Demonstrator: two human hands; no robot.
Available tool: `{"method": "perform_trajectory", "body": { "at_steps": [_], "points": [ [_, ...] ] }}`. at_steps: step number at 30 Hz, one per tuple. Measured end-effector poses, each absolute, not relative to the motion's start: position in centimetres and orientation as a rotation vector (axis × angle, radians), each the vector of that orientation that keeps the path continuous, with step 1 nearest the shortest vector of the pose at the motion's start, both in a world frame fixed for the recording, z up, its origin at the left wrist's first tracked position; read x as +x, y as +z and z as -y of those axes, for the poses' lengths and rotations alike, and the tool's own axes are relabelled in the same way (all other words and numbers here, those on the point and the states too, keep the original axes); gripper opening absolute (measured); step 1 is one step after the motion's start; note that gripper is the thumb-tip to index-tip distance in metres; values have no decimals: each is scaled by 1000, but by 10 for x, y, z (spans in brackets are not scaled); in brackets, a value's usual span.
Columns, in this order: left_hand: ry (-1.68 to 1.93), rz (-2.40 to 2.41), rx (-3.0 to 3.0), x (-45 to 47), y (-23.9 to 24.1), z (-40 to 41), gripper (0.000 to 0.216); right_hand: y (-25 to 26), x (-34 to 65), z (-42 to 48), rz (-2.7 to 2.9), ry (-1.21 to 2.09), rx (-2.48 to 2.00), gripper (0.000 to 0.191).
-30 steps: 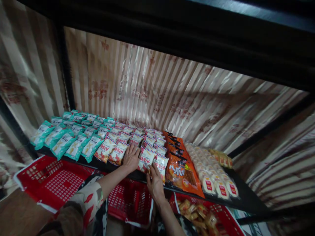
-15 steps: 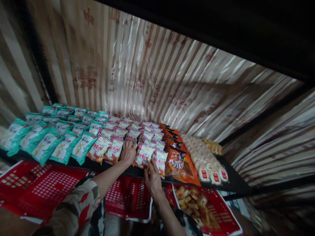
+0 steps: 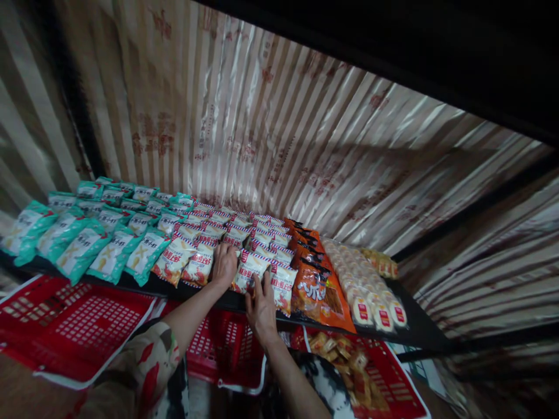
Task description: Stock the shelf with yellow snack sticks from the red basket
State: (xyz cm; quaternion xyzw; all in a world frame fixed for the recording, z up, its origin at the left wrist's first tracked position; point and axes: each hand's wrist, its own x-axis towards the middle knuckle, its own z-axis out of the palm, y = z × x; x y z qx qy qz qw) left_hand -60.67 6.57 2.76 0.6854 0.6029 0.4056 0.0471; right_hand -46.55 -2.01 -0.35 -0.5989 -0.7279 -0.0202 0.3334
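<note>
L hand (image 3: pixel 225 265) sits in front row btwn wht snack bags (image 3: pixel 198 265), fingers bent; can't tell if its grip holds one. R hand (image 3: pixel 262 308) has fingertips on front of the wht bag (image 3: pixel 242 274) just right of L hand, grip fairly wide. Bags are in rows on blk shelf (image 3: pixel 419 326), btwn teal bags (image 3: pixel 82 250) & orange packs (image 3: pixel 321 288). Red baskets (image 3: pixel 105 320) below, one w/ yellow packs (image 3: pixel 360 384) in it.
</note>
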Motion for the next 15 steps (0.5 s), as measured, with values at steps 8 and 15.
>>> {"method": "perform_trajectory", "body": {
  "at_steps": [8, 15],
  "points": [
    [1444, -1877, 2151, -601, 17, -67, 23, -3, -471, 16, 1962, -185, -1489, 53],
    [1611, -1868, 2177, -597, 8, -70, 24, -11, -470, 10, 1941, -185, -1436, 50]
  ]
}}
